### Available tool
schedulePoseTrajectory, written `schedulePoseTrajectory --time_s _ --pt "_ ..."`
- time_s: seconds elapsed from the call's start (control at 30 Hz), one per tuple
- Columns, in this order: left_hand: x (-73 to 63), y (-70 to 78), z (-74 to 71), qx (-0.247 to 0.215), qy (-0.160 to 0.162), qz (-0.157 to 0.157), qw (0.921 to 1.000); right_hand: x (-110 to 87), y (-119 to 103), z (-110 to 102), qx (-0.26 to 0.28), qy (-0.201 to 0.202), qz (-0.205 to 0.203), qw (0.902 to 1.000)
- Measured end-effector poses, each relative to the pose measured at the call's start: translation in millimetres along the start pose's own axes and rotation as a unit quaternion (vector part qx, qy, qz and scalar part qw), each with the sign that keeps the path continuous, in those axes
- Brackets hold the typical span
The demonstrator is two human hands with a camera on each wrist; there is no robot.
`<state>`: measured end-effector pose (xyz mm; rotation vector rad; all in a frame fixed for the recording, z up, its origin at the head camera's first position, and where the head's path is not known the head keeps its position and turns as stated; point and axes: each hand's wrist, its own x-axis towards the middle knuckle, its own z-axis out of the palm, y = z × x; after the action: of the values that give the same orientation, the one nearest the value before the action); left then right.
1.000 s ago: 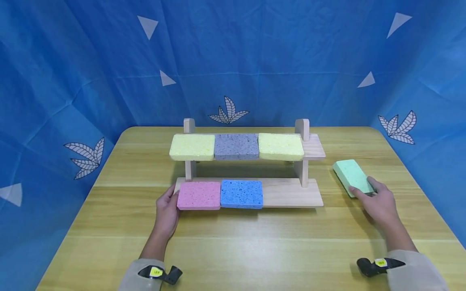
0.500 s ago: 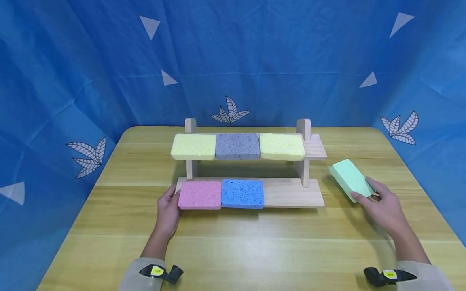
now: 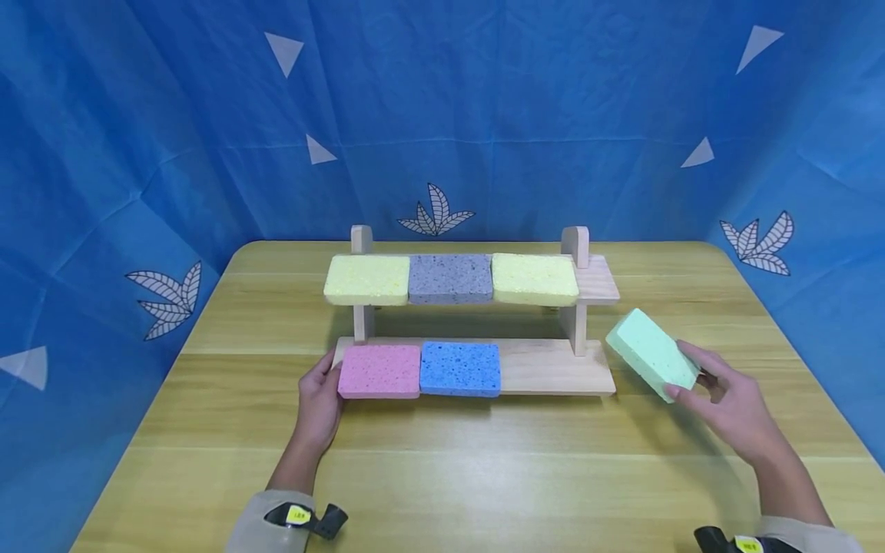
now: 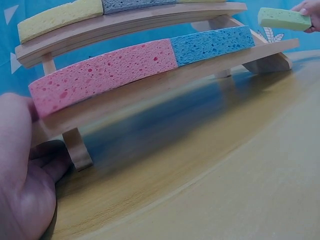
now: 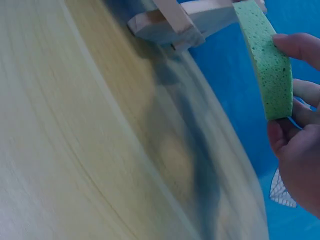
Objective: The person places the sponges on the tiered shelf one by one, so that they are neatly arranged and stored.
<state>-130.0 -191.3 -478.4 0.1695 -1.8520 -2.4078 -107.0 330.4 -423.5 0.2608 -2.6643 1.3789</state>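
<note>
My right hand (image 3: 736, 403) pinches a pale green sponge (image 3: 650, 352) between thumb and fingers. It is held tilted above the table, right of a two-tier wooden shelf (image 3: 556, 369). The right wrist view shows the green sponge (image 5: 267, 62) raised, its shadow on the table. My left hand (image 3: 320, 403) grips the lower board's left end, thumb beside the pink sponge (image 3: 379, 372) and fingers under the board (image 4: 80, 116). A blue sponge (image 3: 460, 369) lies against the pink one. On the upper board sit a yellow sponge (image 3: 366, 279), a grey-purple sponge (image 3: 450, 279) and another yellow sponge (image 3: 535, 279).
The shelf's upright (image 3: 575, 326) stands near the right end, with bare wood on both boards to that side. The wooden table (image 3: 498, 476) reaches back to a blue patterned cloth (image 3: 525, 115), which hangs behind and at both sides.
The green sponge has been lifted off the table and carried left toward the shelf by my right hand. My left hand keeps its hold on the shelf's end.
</note>
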Motion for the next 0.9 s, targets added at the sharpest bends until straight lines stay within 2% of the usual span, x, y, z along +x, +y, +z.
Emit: schedulePoseTrajectory --time_s 0.4,0.57,0.9 --pt "-0.1 1.1 1.1 0.001 0.004 -0.006 1.0000 3.9 -23 24 0.004 -0.052 -0.073 0.9960" --pt "-0.1 1.7 1.7 0.004 0.004 -0.004 1.0000 6.3 -28 32 0.002 -0.085 -0.079 0.9932" --pt "-0.4 0.7 -0.1 0.006 0.001 -0.003 1.0000 19.3 -47 45 -0.096 -0.137 -0.071 0.9834"
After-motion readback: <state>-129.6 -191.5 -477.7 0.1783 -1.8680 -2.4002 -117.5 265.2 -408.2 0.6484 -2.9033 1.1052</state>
